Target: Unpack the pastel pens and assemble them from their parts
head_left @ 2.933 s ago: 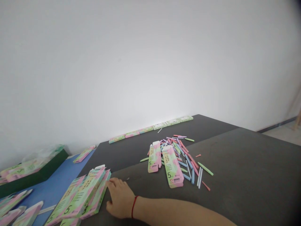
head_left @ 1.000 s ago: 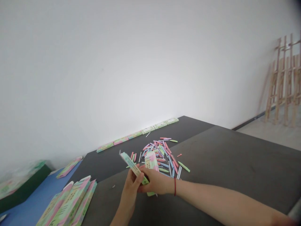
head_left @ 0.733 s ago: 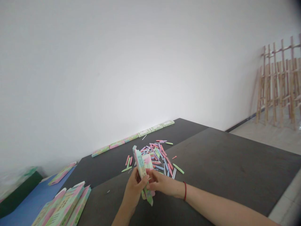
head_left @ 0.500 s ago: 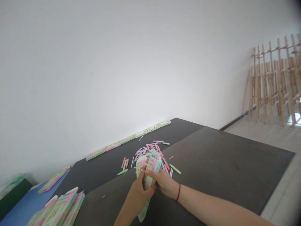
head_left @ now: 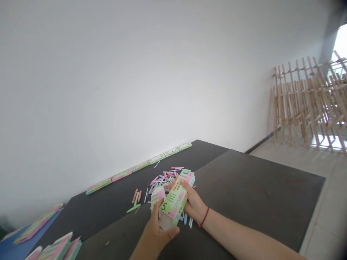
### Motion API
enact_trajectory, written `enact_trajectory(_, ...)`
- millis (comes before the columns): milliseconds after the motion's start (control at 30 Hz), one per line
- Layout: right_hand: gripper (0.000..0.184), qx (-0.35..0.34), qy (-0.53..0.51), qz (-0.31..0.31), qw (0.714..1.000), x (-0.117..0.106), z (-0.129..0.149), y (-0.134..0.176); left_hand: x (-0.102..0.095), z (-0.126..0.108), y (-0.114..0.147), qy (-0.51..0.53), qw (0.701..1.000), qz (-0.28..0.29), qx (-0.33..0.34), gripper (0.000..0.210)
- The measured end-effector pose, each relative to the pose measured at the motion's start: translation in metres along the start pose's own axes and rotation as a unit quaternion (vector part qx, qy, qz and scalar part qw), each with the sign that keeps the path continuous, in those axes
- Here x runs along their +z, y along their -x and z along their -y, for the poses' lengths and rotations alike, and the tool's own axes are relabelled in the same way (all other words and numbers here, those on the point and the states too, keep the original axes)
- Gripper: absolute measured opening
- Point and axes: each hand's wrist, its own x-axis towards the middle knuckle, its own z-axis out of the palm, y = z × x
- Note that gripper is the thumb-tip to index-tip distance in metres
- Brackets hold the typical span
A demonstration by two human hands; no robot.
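Note:
My right hand (head_left: 195, 206) grips a flat pastel pen box (head_left: 176, 195), green and pink with a "5" printed near its lower end. My left hand (head_left: 158, 225) is around the lower end of the same box, where a pale flap or opening shows between thumb and forefinger. Just behind my left fingers is a second pink-and-green box (head_left: 158, 194), partly hidden; whether a hand touches it I cannot tell. A heap of pastel pens and thin white sticks (head_left: 165, 179) lies beyond the boxes, partly covered by them.
Boxes stand in a row (head_left: 121, 176) along the wall. More boxes (head_left: 55, 249) are stacked at lower left, and another flat pack (head_left: 39, 224) rests on a blue surface. Several loose pens (head_left: 137, 198) lie left of the heap on the dark table (head_left: 257, 191). Wooden frames (head_left: 303, 104) lean at right.
The box has turned so its printed face and lower end show. My left hand has shifted from its middle to its lower end. The view has swung slightly right.

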Motion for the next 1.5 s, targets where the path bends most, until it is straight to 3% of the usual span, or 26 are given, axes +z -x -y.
enact_trajectory(100, 0.041, -0.025, 0.065, 0.015, 0.997, 0.001, -0.009, 0.002, 0.016, -0.003, 0.001, -0.112, 0.990, -0.076, 0.046, 0.082)
enact_trajectory(167, 0.047, -0.084, 0.158, 0.014, 0.984, -0.001, -0.006, 0.002, 0.011, -0.005, 0.000, -0.167, 0.982, -0.087, 0.033, 0.069)
enact_trajectory(233, 0.055, -0.185, 0.277, -0.030, 0.942, -0.004, 0.010, 0.000, -0.002, -0.007, 0.000, -0.225, 0.970, -0.091, 0.018, 0.064)
enact_trajectory(267, 0.061, -0.256, 0.355, -0.075, 0.896, -0.006, 0.021, 0.000, -0.010, -0.008, -0.001, -0.258, 0.962, -0.091, 0.013, 0.063)
enact_trajectory(333, 0.081, -0.318, 0.399, -0.094, 0.855, -0.008, 0.045, 0.003, -0.023, -0.007, -0.001, -0.317, 0.944, -0.085, 0.018, 0.062)
enact_trajectory(367, 0.085, -0.363, 0.500, -0.052, 0.785, -0.008, 0.055, 0.005, -0.028, -0.006, -0.001, -0.337, 0.938, -0.074, 0.027, 0.062)
enact_trajectory(400, 0.083, -0.374, 0.599, 0.033, 0.707, -0.007, 0.061, 0.008, -0.030, -0.005, 0.000, -0.350, 0.934, -0.062, 0.039, 0.062)
enact_trajectory(467, 0.082, -0.321, 0.734, 0.235, 0.550, -0.004, 0.063, 0.014, -0.030, -0.004, 0.000, -0.357, 0.931, -0.031, 0.064, 0.063)
enact_trajectory(500, 0.081, -0.290, 0.768, 0.297, 0.488, -0.003, 0.058, 0.016, -0.028, -0.005, 0.001, -0.353, 0.933, -0.018, 0.076, 0.063)
enact_trajectory(533, 0.082, -0.266, 0.788, 0.326, 0.449, -0.002, 0.052, 0.018, -0.027, -0.005, 0.001, -0.346, 0.934, -0.009, 0.086, 0.062)
enact_trajectory(567, 0.082, -0.249, 0.804, 0.330, 0.428, -0.001, 0.046, 0.019, -0.025, -0.006, 0.001, -0.336, 0.937, -0.002, 0.093, 0.061)
enact_trajectory(700, 0.074, -0.224, 0.832, 0.294, 0.414, -0.002, 0.035, 0.018, -0.025, -0.014, 0.001, -0.273, 0.958, -0.005, 0.086, 0.067)
enact_trajectory(800, 0.073, -0.231, 0.831, 0.277, 0.424, -0.006, 0.043, 0.017, -0.030, -0.018, 0.000, -0.208, 0.977, -0.014, 0.050, 0.069)
enact_trajectory(933, 0.075, -0.234, 0.827, 0.261, 0.439, -0.010, 0.048, 0.018, -0.034, -0.013, -0.004, -0.139, 0.990, -0.006, 0.035, 0.050)
enact_trajectory(1033, 0.076, -0.241, 0.822, 0.252, 0.450, -0.013, 0.046, 0.018, -0.031, -0.008, -0.007, -0.036, 0.999, 0.003, 0.016, 0.051)
enact_trajectory(1233, 0.074, -0.267, 0.812, 0.239, 0.461, -0.015, 0.039, 0.016, -0.012, -0.003, -0.004, 0.151, 0.985, -0.073, -0.041, 0.064)
enact_trajectory(1500, 0.069, -0.281, 0.806, 0.244, 0.461, -0.015, 0.028, 0.018, 0.014, -0.009, 0.010, 0.059, 0.992, -0.097, -0.060, 0.070)
